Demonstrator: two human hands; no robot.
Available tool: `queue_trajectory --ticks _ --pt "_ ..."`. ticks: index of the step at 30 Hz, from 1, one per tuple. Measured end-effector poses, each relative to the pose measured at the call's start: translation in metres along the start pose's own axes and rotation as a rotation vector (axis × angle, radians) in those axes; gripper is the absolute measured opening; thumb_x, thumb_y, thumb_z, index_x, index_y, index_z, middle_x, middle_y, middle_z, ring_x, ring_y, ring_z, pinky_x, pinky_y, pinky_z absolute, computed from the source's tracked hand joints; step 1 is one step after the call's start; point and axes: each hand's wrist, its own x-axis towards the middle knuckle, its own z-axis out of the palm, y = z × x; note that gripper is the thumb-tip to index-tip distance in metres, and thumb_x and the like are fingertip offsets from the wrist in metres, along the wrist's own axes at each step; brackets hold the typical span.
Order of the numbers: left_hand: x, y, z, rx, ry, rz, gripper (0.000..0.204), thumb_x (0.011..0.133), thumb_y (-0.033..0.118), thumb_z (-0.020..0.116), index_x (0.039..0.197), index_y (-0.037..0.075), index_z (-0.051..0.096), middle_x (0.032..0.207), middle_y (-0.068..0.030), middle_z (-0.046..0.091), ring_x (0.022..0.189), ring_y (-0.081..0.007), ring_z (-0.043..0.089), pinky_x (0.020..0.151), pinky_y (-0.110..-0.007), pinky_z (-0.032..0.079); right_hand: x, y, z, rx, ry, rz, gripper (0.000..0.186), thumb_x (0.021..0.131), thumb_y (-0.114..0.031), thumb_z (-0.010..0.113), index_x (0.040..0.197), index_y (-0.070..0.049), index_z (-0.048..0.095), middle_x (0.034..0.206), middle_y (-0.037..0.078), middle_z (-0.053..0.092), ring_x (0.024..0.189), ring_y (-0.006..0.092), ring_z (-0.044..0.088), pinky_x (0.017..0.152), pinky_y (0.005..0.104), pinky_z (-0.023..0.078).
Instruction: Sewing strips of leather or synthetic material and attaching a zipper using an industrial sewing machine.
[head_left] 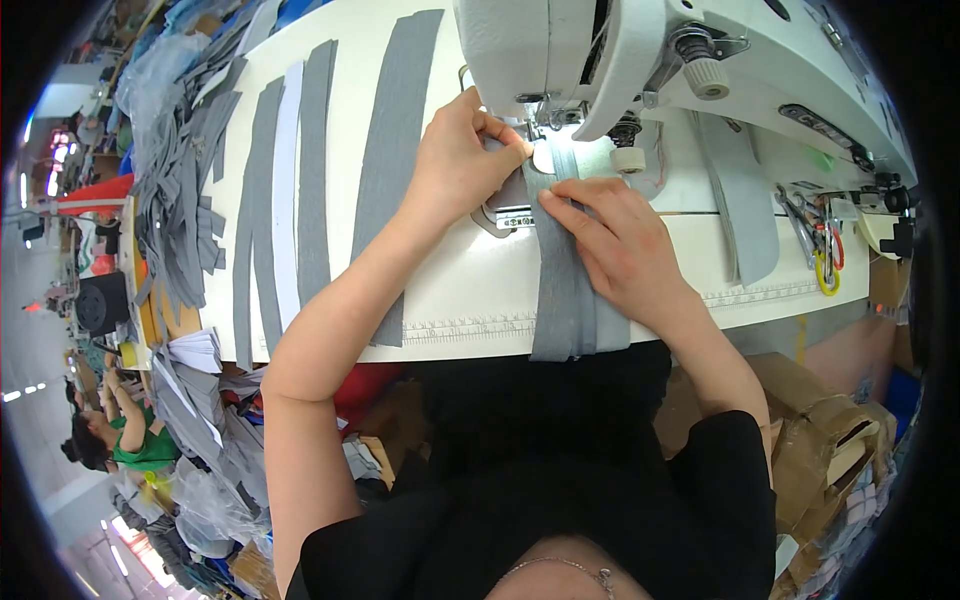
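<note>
your white table [460,300] spreads beneath the white sewing machine [760,80]. several grey strips [314,170] lie lengthwise to your left. the grey fabric strip [556,285] runs from the presser foot area to the table's near edge. your right hand [625,245] rests palm-down, loosely spread, fingertips on that strip. your left hand [462,155] has thumb and forefinger narrowed together near the needle; whether cloth sits between them, you can't quite tell. scissors [828,272] lie far right.
</note>
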Motion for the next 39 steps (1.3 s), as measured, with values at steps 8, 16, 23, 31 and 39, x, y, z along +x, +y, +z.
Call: queue_trajectory --ticks 8,16,23,31,39 --pt "0.006 -0.007 0.012 -0.026 0.086 0.046 0.029 0.078 0.008 0.074 0.104 0.001 0.065 0.081 -0.0066 0.074 0.071 -0.0173 0.07 0.071 -0.034 0.055 -0.002 -0.002 0.001 0.032 -0.024 0.053 0.055 0.078 0.006 0.066 0.132 -0.006 0.066 0.126 0.007 0.064 0.111 0.029 0.062 0.088 0.0401 0.052" --pt "0.008 -0.011 0.018 -0.048 0.157 0.083 0.027 0.078 0.007 0.075 0.103 0.001 0.065 0.083 -0.0076 0.074 0.073 -0.0208 0.072 0.072 -0.035 0.055 -0.001 -0.003 0.003 -0.02 -0.046 0.077 0.059 0.078 0.006 0.065 0.136 -0.005 0.064 0.132 0.008 0.06 0.114 0.03 0.059 0.092 0.0412 0.051" --pt "0.007 -0.008 0.021 -0.046 0.192 0.068 0.026 0.078 0.006 0.075 0.102 0.001 0.066 0.082 -0.0087 0.074 0.075 -0.0213 0.073 0.073 -0.035 0.056 0.0 -0.005 0.004 -0.049 -0.035 0.065 0.053 0.082 0.003 0.064 0.135 -0.004 0.063 0.13 0.008 0.06 0.111 0.0293 0.059 0.092 0.0408 0.051" --pt "0.01 -0.012 0.025 -0.036 0.23 0.093 0.02 0.078 0.006 0.074 0.095 0.0 0.067 0.08 -0.0101 0.074 0.075 -0.0241 0.074 0.074 -0.036 0.057 0.001 -0.005 0.004 -0.026 -0.063 0.093 0.058 0.08 0.006 0.065 0.137 -0.005 0.063 0.131 0.008 0.059 0.114 0.03 0.058 0.097 0.0406 0.051" --pt "0.011 -0.013 0.023 -0.015 0.251 0.135 0.02 0.076 0.006 0.076 0.093 0.0 0.067 0.079 -0.0106 0.074 0.074 -0.0242 0.074 0.073 -0.036 0.057 0.004 -0.004 0.003 0.001 -0.062 0.1 0.063 0.077 0.008 0.064 0.138 -0.006 0.062 0.13 0.008 0.059 0.115 0.03 0.058 0.097 0.0413 0.051"
